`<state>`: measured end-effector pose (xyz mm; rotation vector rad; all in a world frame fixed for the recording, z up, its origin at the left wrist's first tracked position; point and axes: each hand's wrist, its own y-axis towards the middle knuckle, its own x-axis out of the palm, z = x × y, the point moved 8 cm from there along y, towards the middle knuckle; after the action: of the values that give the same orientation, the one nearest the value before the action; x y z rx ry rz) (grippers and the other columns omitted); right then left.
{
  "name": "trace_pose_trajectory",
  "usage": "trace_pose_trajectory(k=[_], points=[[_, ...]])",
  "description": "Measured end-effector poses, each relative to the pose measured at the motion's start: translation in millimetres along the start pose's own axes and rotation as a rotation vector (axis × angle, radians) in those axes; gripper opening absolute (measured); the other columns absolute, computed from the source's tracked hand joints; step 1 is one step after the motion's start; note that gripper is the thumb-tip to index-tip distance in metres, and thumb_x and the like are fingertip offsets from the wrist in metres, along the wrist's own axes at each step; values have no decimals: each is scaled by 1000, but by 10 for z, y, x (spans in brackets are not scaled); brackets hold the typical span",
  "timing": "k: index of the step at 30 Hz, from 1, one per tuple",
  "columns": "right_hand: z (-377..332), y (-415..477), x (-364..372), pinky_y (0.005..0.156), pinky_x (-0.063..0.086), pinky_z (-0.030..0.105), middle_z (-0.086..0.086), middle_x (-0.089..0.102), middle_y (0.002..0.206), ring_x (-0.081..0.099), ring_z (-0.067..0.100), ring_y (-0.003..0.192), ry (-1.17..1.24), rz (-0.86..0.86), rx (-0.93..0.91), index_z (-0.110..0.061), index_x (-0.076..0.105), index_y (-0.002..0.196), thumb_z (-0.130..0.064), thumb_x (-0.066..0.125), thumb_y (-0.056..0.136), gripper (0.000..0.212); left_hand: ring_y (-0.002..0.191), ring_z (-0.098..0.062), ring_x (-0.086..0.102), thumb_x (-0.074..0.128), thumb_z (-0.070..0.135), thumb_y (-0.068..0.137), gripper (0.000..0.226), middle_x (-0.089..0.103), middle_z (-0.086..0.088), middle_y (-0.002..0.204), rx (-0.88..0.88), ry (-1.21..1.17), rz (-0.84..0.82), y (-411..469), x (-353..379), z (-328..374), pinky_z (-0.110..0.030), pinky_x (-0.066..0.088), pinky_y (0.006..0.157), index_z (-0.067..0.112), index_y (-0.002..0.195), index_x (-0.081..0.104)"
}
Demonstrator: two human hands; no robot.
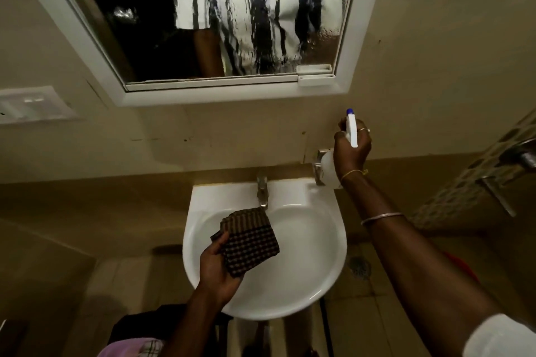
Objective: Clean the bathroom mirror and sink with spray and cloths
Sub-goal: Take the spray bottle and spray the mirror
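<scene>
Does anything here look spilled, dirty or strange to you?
Yes. Liquid runs down the mirror in long streaks, with droplets near its lower right corner; it is not yet wiped. The wall under the mirror carries small dark spots. Nothing looks broken or askew.

At nine o'clock we see a white switch plate (pixel 32 106) on the beige wall. At three o'clock, a band of mosaic tiles (pixel 464 182) runs slantwise, a metal fitting (pixel 522 158) mounted against it. A round floor drain (pixel 359 266) sits at five o'clock.
</scene>
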<state>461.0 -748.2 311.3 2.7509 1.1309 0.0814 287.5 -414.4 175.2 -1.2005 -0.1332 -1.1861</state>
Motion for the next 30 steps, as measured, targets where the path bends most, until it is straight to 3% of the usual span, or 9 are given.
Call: trace_pose_trajectory(k=[6,11,14,18,22,25,27,30], points=[[104,147,70,79,47,7,13,72,109,62,-5,83,-6,0,-47,1,71,115,6,63,84,32,134,-48,51,46,26,103,46,55,-27,143,0,-38,-19,34,90,-34,-64,29,118,7,144,52],[223,195,85,92,56,24,14,73,114,69,23,104,-1,-6,-33,-2,71,118,1,65,83,35,134,-46,51,43,26,105,45,56,-26,142,16,-38,-13,45,162,-3,-62,32,118,7,144,52],[255,204,89,96,56,34,11,73,115,69,21,105,-15,-13,-31,-4,71,120,-1,67,84,36,134,-46,51,42,26,105,44,56,-26,143,18,-43,-10,57,206,-8,-60,32,118,7,144,53],[235,182,65,92,57,37,8,73,110,69,22,100,-54,7,-50,-7,72,118,-7,69,83,35,131,-46,54,42,25,106,43,58,-26,140,27,-37,-30,56,272,-30,-60,40,111,8,143,54],[232,163,17,86,57,46,11,69,102,67,27,91,-99,36,-49,-10,71,106,-19,73,78,29,122,-44,62,43,26,105,41,61,-25,138,12,-40,-59,39,344,-67,-55,57,92,9,141,56],[220,136,4,87,57,41,12,68,106,66,26,93,-112,31,-60,-7,69,111,-19,76,80,34,127,-44,58,44,25,105,42,59,-24,140,17,-35,-33,68,315,-59,-56,52,100,10,142,55],[225,113,7,87,56,31,8,68,109,65,20,95,-118,11,-74,-8,68,117,-15,78,81,38,131,-45,54,45,25,104,42,58,-24,141,14,-29,-15,85,291,-51,-59,41,111,10,142,55],[223,92,14,89,49,15,-3,63,115,60,9,101,-113,-21,-82,-10,65,127,-12,81,82,48,133,-46,52,45,26,104,42,59,-25,139,7,-21,-14,87,278,-47,-60,36,115,9,141,56]])
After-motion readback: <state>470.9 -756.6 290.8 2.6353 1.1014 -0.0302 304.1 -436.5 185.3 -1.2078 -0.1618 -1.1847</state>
